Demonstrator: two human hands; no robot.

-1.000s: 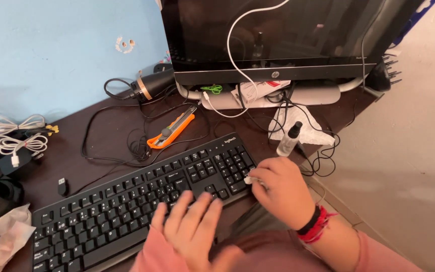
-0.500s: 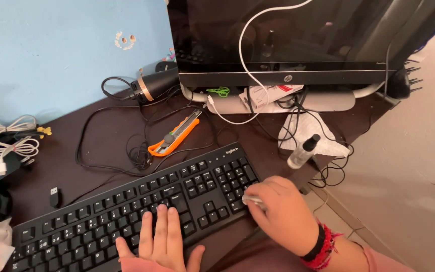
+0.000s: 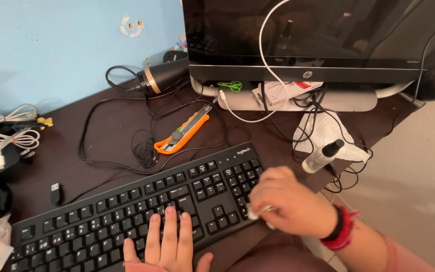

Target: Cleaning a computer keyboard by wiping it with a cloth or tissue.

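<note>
Right hand (image 3: 290, 204) moved inward, pinching one white wipe (image 3: 258, 211); left hand (image 3: 169, 242) flat on one keyboard (image 3: 127, 201).

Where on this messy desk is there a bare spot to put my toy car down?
The best bare patch is the dark desk between the blue wall, the white cables and the black cord loop. A smaller gap lies around the USB stick, above the keyboard. Under the monitor it is crowded with wires.
</note>
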